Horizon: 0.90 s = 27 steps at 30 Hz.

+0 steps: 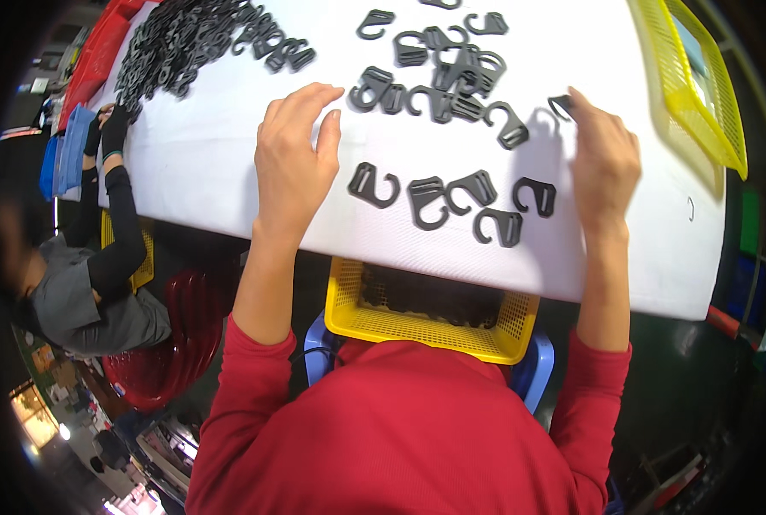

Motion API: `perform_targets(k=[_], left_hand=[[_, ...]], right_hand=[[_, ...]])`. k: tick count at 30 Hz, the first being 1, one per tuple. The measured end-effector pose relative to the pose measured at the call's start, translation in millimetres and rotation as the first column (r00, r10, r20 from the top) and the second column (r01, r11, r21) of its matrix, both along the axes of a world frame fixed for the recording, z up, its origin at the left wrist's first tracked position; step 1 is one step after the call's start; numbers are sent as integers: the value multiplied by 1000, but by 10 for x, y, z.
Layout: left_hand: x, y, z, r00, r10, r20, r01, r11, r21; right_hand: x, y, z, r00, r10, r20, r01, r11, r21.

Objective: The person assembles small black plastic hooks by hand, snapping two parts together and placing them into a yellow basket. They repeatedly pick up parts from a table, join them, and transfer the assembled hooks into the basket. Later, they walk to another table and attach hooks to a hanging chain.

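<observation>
My right hand pinches a black plastic hook by its edge, above the white table. My left hand hovers left of the loose hooks, thumb and forefinger apart, with nothing between them. Between my hands lies a loose cluster of the same hooks, some overlapping. Nearer to me is a row of several more, among them a hook at its left end and another hook at its right end. Each has a slotted bar and a curved open end.
A large heap of black hooks covers the far left of the table. A yellow basket stands at the right edge. Another yellow basket is below the table's front edge, by my lap. At left sits a co-worker.
</observation>
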<state>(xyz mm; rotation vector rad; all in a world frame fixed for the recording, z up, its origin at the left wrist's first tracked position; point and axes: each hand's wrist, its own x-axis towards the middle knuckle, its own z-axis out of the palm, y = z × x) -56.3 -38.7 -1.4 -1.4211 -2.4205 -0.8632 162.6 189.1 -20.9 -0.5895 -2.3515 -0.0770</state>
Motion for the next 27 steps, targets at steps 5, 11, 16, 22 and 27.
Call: perform_targets(k=[5, 11, 16, 22, 27], left_hand=[[-238, 34, -136, 999, -36, -40, 35, 999, -17], [-260, 197, -217, 979, -147, -142, 138, 988, -73], [-93, 27, -33, 835, -81, 544, 62, 997, 53], [-53, 49, -56, 945, -37, 325, 66, 995, -81], [-69, 121, -220, 989, -134, -70, 128, 988, -87]], right_hand=[[259, -31, 84, 978, -201, 62, 183, 665, -724], [246, -103, -128, 972, -235, 9, 220, 895, -389], [262, -105, -173, 964, -264, -28, 222, 860, -460], [252, -129, -151, 975, -208, -78, 154, 887, -435], [225, -240, -76, 997, -70, -14, 63, 955, -291]])
